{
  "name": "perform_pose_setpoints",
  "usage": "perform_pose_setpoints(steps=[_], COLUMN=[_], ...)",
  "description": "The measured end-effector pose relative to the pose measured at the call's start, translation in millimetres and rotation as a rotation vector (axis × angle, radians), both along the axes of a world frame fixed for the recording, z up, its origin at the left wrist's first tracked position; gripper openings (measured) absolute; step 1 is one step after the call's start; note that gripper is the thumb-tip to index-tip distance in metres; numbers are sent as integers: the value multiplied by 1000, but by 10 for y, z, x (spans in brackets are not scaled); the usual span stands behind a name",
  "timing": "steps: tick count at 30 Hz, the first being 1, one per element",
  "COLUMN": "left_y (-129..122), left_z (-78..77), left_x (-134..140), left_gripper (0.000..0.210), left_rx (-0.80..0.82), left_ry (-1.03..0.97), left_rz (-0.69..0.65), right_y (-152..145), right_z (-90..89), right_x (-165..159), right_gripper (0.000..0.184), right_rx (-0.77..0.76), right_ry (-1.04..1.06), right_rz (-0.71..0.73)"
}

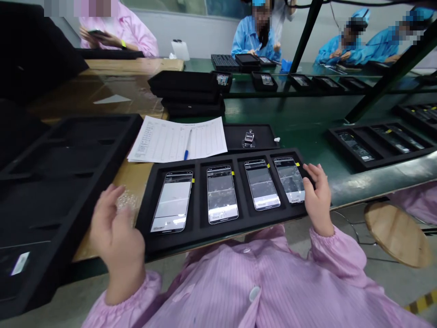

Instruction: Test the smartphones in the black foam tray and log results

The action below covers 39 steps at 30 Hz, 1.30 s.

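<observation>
A black foam tray lies before me at the table's front edge, holding several smartphones in separate slots. Their screens are lit; the leftmost phone shows a mostly white screen, while the rightmost phone looks greyer. Small yellow tabs stick out at the phones' right sides. My right hand is at the tray's right end, thumb and fingers apart; whether it touches the rim I cannot tell. Off the tray's left end, my left hand is raised, slightly blurred, its fingers apart and holding nothing.
Printed sheets with a blue pen lie behind the tray. Beside them a black tray bears a small clear object. Large black trays stand at left, a parts tray at right. Co-workers sit across the bench.
</observation>
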<state>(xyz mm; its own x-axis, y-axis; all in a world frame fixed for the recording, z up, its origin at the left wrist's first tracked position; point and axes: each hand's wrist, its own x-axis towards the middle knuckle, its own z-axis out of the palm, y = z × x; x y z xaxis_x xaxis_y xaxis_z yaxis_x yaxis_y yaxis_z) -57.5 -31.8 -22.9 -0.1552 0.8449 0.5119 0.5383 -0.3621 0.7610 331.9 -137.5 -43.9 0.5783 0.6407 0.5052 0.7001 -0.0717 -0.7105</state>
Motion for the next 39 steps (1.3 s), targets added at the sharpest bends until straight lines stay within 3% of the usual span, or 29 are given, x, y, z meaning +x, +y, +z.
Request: perform_pose_setpoints(steps=[2,5,22,39], left_y=[24,40,47,123], left_z=[11,23,-90,-179], left_x=[24,50,-60,-128], left_gripper=[36,33,35,32], left_rx=[-39,-92,-132,-139], left_ry=[-135,-183,-55,16], left_rz=[101,100,-5,-64], right_y=[5,16,3,34], right_z=[7,26,-20,-3], right_x=[3,-1,84,49], right_gripper=[41,43,42,38], right_rx=[-49,-107,-246,-244], right_ry=[-18,-40,-105,-102], right_rz=[6,8,5,32])
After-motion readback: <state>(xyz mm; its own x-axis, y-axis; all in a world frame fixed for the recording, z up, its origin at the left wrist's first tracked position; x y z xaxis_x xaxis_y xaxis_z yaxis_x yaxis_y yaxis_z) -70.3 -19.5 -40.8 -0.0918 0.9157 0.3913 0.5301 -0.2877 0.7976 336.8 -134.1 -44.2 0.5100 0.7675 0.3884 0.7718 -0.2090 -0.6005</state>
